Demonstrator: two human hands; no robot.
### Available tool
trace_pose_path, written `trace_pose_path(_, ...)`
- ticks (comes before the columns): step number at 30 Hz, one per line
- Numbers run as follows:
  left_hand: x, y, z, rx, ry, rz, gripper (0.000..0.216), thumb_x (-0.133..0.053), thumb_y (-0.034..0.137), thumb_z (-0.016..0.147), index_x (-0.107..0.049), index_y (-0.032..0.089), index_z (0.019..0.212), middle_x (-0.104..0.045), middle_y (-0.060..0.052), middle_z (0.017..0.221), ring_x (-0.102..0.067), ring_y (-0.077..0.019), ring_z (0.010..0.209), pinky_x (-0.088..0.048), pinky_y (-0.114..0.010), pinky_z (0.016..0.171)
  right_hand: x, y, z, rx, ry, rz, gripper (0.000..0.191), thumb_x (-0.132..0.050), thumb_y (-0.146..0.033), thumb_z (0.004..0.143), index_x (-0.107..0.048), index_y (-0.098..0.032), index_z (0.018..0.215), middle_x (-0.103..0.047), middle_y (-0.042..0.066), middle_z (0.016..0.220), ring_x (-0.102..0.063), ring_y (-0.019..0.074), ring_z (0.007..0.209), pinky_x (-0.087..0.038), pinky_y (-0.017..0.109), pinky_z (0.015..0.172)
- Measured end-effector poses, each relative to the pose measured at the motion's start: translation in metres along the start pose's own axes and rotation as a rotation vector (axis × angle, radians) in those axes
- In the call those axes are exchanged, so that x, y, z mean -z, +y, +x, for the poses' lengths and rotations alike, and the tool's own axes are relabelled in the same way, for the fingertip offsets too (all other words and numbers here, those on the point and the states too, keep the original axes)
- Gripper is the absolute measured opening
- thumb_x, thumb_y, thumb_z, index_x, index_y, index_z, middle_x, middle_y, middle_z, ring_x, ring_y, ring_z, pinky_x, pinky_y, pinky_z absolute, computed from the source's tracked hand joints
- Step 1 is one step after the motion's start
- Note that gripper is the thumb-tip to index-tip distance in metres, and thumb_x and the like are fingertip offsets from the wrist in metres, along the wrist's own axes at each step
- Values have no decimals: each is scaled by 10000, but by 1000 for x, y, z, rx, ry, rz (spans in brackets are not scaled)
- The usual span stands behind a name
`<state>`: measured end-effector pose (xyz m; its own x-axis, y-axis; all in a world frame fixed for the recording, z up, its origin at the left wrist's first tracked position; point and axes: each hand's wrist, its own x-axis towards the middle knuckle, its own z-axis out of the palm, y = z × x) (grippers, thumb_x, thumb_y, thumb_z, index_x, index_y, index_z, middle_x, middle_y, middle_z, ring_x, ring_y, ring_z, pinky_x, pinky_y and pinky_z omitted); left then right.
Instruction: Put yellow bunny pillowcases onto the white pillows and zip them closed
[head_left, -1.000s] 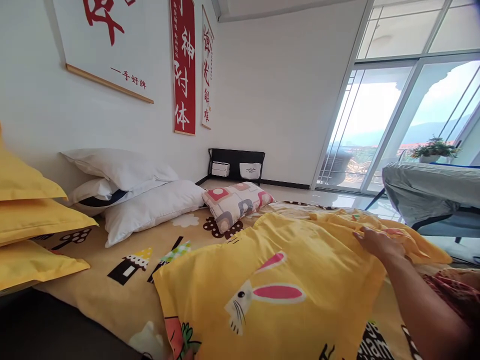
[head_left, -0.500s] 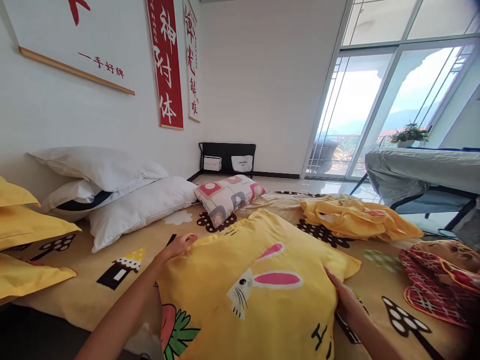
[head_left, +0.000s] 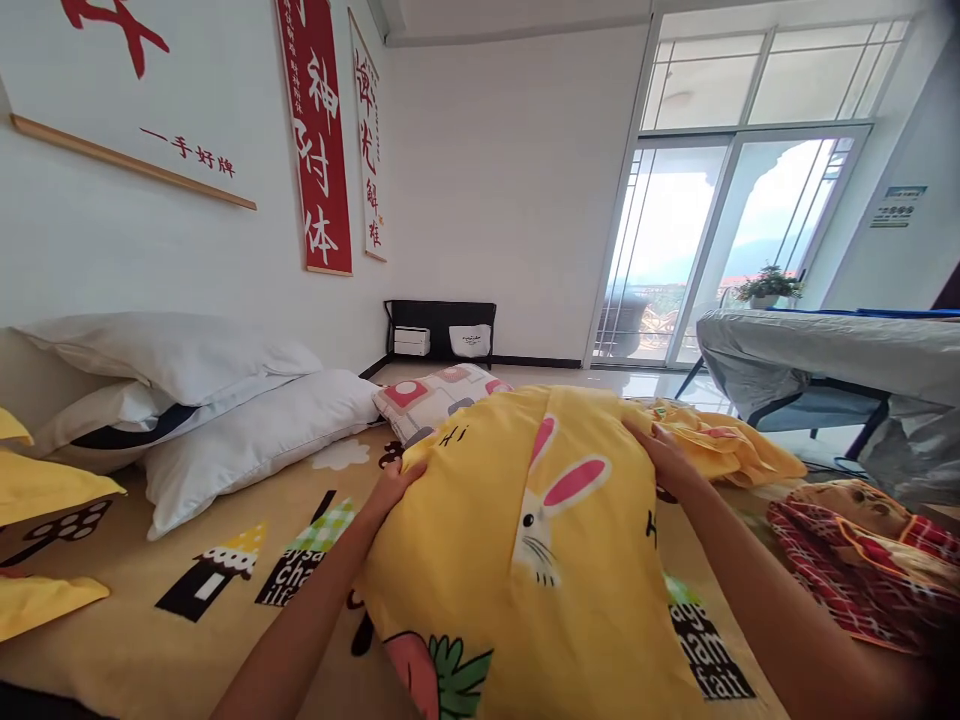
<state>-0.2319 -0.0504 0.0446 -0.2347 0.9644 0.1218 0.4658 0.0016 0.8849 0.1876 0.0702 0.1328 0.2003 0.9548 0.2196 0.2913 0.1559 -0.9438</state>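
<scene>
A yellow pillow [head_left: 465,520] printed with a white rabbit and a carrot fills the middle front, its far edge raised off the patterned bedsheet. My left hand [head_left: 397,483] is closed on its left edge, thumb on top and the other fingers hidden behind the fabric. At the upper right corner, my right hand [head_left: 666,455] pinches the pillow's edge. The cloth bulges between both hands, with a fold running down beside the rabbit.
White pillows [head_left: 255,440] lie stacked at left, near yellow pillows [head_left: 52,490]. Behind is a patterned pillow [head_left: 435,395]. To the right are a crumpled yellow cloth [head_left: 727,445], a red plaid cloth [head_left: 847,560] and a covered table [head_left: 825,340].
The pillow's far edge has risen and the rabbit print has shifted right and up. My right hand has moved up to the far right corner. The view has turned slightly right.
</scene>
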Motion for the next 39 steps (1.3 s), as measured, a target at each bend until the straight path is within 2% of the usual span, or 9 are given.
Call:
trace_pose_path(4, -31, -19, -2, 58, 4, 198, 306, -598, 361, 803, -687, 94, 923, -719, -166, 898, -663, -343, 939, -501, -389, 793, -19, 14, -22, 87, 64, -163, 521, -552, -429, 834, -527, -101, 1239, -487, 229, 1398, -433, 356, 1324, -373, 507, 1074)
trace_pose_path(8, -52, -12, -18, 0, 47, 359, 446, -475, 131, 814, -591, 101, 1244, -622, -219, 1230, -496, -371, 1257, -353, -495, 1034, -65, 78, -128, 466, -287, -486, 608, -463, -515, 889, -445, -189, 1402, -423, 116, 1491, -326, 288, 1408, -261, 496, 1151)
trace_pose_path(10, -70, 10, -30, -208, 45, 442, 584, -383, 48, 811, -484, 121, 1381, -476, -190, 1435, -353, -300, 1393, -240, -459, 1133, -81, 99, -176, 576, -294, -671, 651, -420, -563, 912, -399, -198, 1451, -359, 108, 1529, -256, 309, 1436, -252, 536, 1143)
trace_pose_path(14, -122, 44, -63, -802, -105, 599, 637, -385, 88, 853, -356, 177, 1483, -316, -81, 1568, -220, -197, 1467, -188, -374, 1188, -95, 103, -218, 646, -19, -858, 577, -292, -440, 985, -336, -173, 1495, -329, 141, 1536, -281, 292, 1429, -266, 512, 1125)
trace_pose_path(17, -144, 26, -83, -856, -156, 668, 556, -371, 246, 958, -311, 191, 1508, -287, -63, 1581, -206, -196, 1473, -178, -396, 1196, -98, 109, -228, 734, 30, -932, 596, -292, -405, 996, -182, -223, 1552, -322, 108, 1544, -295, 268, 1425, -254, 490, 1123)
trace_pose_path(23, -92, -59, -88, -669, -163, 850, 622, -296, 502, 998, -121, 287, 1555, -159, -30, 1616, -162, -215, 1486, -138, -456, 1196, -73, 152, -254, 674, 83, -1033, 698, -262, -571, 977, -75, -249, 1567, -276, 72, 1570, -270, 276, 1433, -221, 500, 1133)
trace_pose_path(31, 8, -119, -104, -204, -251, 997, 582, -279, 507, 991, -270, 276, 1525, -304, -66, 1564, -276, -252, 1451, -219, -495, 1156, 35, 237, -294, 554, 68, -1055, 610, -206, -396, 957, -207, -260, 1552, -478, 69, 1453, -500, 263, 1281, -322, 487, 1049)
trace_pose_path(35, 11, -95, -117, -202, -101, 1078, 548, -338, 281, 956, -366, 195, 1496, -320, -132, 1550, -292, -308, 1439, -199, -574, 1142, 50, 221, -279, 507, 151, -1036, 550, -251, -383, 921, -575, -199, 1325, -646, 105, 1253, -621, 261, 1109, -431, 419, 948)
trace_pose_path(39, -41, -23, -116, -500, -7, 886, 658, -298, 120, 901, -197, 174, 1549, -208, -85, 1600, -199, -218, 1478, -218, -461, 1173, -11, 132, -254, 637, 335, -931, 527, -309, -393, 957, -514, -118, 1357, -554, 170, 1362, -536, 277, 1236, -398, 426, 1000)
